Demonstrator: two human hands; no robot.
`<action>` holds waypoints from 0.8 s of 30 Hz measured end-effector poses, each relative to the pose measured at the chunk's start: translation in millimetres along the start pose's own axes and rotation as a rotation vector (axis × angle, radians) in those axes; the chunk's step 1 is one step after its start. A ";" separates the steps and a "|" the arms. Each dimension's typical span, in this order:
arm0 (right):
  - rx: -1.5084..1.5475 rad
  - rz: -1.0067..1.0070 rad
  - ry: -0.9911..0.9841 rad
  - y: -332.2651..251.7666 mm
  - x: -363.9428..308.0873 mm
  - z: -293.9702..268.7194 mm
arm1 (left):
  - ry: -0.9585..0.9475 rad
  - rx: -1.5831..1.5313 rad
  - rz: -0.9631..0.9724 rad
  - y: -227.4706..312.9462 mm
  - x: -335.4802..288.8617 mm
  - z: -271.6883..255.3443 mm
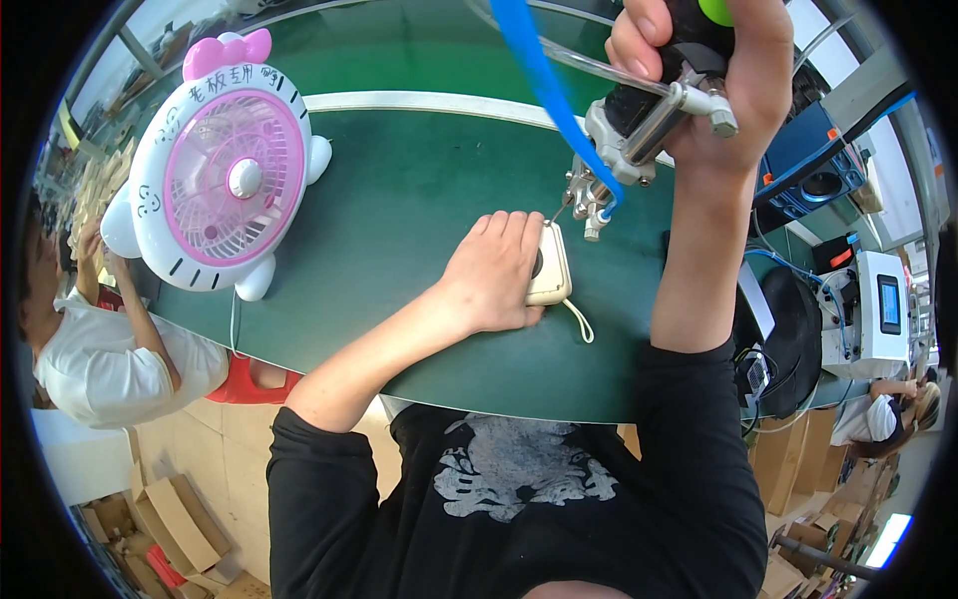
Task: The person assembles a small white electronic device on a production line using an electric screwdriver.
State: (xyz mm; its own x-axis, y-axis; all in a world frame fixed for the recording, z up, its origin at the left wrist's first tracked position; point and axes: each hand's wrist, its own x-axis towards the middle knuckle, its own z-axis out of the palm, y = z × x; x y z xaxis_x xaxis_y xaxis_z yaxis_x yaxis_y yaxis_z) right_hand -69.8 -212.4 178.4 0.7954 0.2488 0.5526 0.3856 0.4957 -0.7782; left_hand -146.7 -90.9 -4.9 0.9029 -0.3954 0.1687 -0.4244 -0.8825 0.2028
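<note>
On the green bench mat point(419, 170) lies a small cream-coloured device point(554, 270) with rounded corners and a short wrist strap point(580, 321). My left hand point(494, 270) is closed over its left side and presses it against the mat, hiding much of it. Raised at the upper right, my right hand point(743, 85) grips a black power screwdriver point(634, 110) with a metal screw-feeding head, a clear hose and a blue tube point(547, 75). The thin tip of the screwdriver points down at the device's far edge; I cannot tell whether they touch.
A white and pink cartoon-shaped fan point(239, 180) stands at the left of the bench. At the right are a white machine with a small screen point(878, 309) and a blue-black box point(813, 180). Another person point(120, 349) works at the far left; cardboard boxes point(180, 524) lie below.
</note>
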 end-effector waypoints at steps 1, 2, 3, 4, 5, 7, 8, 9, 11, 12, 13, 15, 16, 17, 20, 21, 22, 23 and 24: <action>-0.040 -0.016 -0.001 1.0 -0.8 -1.5 | -0.002 0.000 0.005 0.6 0.9 0.8; -0.080 -0.032 -0.002 2.0 -1.4 -2.4 | 0.000 0.001 0.006 1.1 1.3 1.8; -0.079 -0.023 0.001 1.9 -1.9 -1.5 | 0.002 0.003 0.006 1.2 1.8 2.6; -0.096 -0.039 0.001 2.0 -2.9 -1.0 | -0.001 0.003 0.010 0.4 1.5 3.9; -0.105 -0.031 -0.008 3.2 -2.4 -2.3 | 0.037 0.006 0.026 -1.1 0.5 5.7; -0.115 -0.013 -0.024 9.8 -3.5 -6.0 | 0.070 0.004 0.047 -0.8 1.0 5.8; -0.115 -0.005 -0.031 14.0 -5.3 -7.4 | 0.022 0.005 0.026 0.4 1.3 4.1; -0.105 0.000 -0.055 20.4 -8.7 -8.9 | -0.028 0.006 0.000 0.9 -0.5 3.2; -0.185 -0.015 -0.074 24.8 -13.5 -8.7 | 0.030 0.031 0.035 -1.6 -2.5 8.8; -0.183 -0.020 -0.065 24.8 -14.0 -9.1 | 0.094 0.066 0.076 -2.3 -2.2 7.2; -0.134 -0.042 -0.082 26.4 -14.4 -10.7 | 0.090 0.073 0.085 -1.3 -1.1 4.1; -0.085 -0.079 -0.091 30.9 -14.3 -14.7 | -0.148 -0.023 -0.020 0.8 3.6 -4.3; -0.037 -0.080 -0.070 35.3 -14.0 -15.5 | -0.148 -0.011 -0.008 1.1 3.4 -5.1; -0.054 -0.117 -0.090 40.0 -11.1 -18.1 | -0.097 -0.011 -0.014 0.5 2.1 -3.0; -0.187 -0.157 -0.055 32.5 -10.2 -12.0 | -0.001 -0.033 0.000 0.4 -3.1 2.4; -0.201 -0.160 -0.058 23.6 -7.7 -10.6 | 0.053 -0.058 0.006 0.7 -2.2 2.7; -0.213 -0.161 -0.061 13.3 -4.5 -8.2 | 0.047 -0.053 0.019 1.4 -2.6 1.2; -0.207 -0.259 -0.128 2.7 1.9 -7.8 | 0.012 -0.050 -0.004 2.0 -2.7 -0.5; -0.217 -0.338 -0.192 -4.8 10.4 -12.5 | -0.023 -0.048 -0.024 1.8 -1.1 -0.5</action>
State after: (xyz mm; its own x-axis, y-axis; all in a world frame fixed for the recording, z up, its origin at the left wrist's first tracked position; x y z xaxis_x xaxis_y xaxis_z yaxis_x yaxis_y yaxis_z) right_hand -57.5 -222.6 184.2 0.5147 0.2629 0.8160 0.7143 0.3948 -0.5778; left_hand -148.4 -92.0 -4.1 0.9140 -0.3805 0.1408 -0.4048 -0.8787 0.2529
